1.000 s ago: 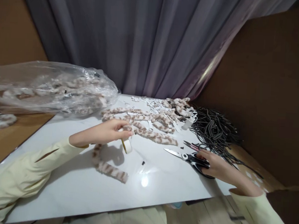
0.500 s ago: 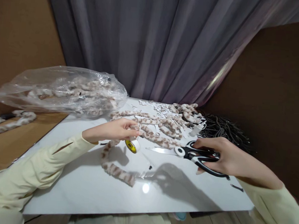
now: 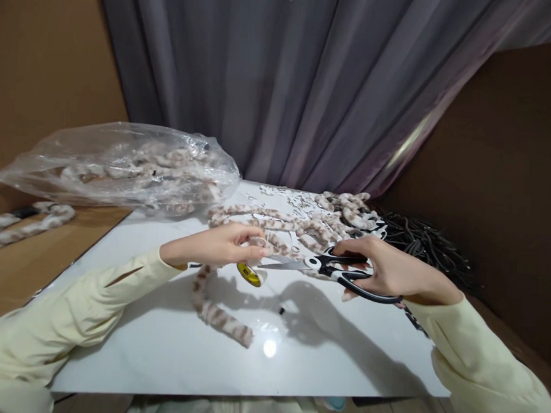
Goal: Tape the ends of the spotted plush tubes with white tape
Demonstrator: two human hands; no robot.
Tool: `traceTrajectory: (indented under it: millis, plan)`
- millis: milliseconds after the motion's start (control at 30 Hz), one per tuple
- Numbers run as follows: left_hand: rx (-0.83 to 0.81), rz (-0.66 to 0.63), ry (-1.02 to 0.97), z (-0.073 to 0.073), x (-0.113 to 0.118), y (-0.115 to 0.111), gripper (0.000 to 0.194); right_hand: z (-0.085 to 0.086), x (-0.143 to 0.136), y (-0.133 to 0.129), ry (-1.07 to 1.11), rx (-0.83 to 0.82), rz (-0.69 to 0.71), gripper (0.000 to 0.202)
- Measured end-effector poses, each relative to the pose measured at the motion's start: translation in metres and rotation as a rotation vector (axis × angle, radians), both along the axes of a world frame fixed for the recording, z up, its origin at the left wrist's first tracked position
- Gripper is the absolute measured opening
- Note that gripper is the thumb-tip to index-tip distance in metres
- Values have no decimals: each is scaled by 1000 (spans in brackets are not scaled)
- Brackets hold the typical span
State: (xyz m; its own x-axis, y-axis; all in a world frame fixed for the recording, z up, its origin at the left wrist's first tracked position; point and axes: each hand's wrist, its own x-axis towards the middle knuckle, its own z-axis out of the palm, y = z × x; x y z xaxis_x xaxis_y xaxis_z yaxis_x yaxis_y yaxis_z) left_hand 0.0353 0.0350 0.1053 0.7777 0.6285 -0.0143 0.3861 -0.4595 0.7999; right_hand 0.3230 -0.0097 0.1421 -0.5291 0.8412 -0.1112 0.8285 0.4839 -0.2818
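My left hand (image 3: 236, 246) pinches a small roll of tape (image 3: 248, 275) with a yellow label and white rim, held above the table. My right hand (image 3: 387, 265) is closed round the black and white handles of a pair of scissors (image 3: 321, 264). The blades point left, and their tips are close beside the tape roll and my left fingertips. Whether they touch the tape I cannot tell. Below my left hand a fluffy white and brown strip (image 3: 218, 317) lies curved on the white table (image 3: 179, 362). A tiny black piece (image 3: 282, 311) lies to its right.
A clear plastic bag (image 3: 121, 161) of fluffy strips stands at the back left. More fluffy strips (image 3: 274, 222) and white paper scraps (image 3: 294, 199) lie at the back. Black cords (image 3: 425, 245) are heaped at the right. Cardboard walls flank the table, with a grey curtain (image 3: 245, 88) behind.
My right hand has moved the scissors left and slightly up, bringing the blades to the tape roll. My left hand has barely shifted, and the view has turned slightly.
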Motion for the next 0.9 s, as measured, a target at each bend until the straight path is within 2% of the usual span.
traceTrajectory:
  millis: [100,267,500,900]
  plan:
    - [24,-48,-28,-2,1,0,29,-2,-1,3,1,-53,0,30]
    - [78,-70,-50,-2,4,-1,32,-2,-5,5,-11,-43,54,26]
    - [243,-141,-2,-2,3,-5,29,-2,-11,7,-10,-81,92,21]
    - [362,-133,106,-1,4,-9,25,-16,-14,10,17,-98,94,15]
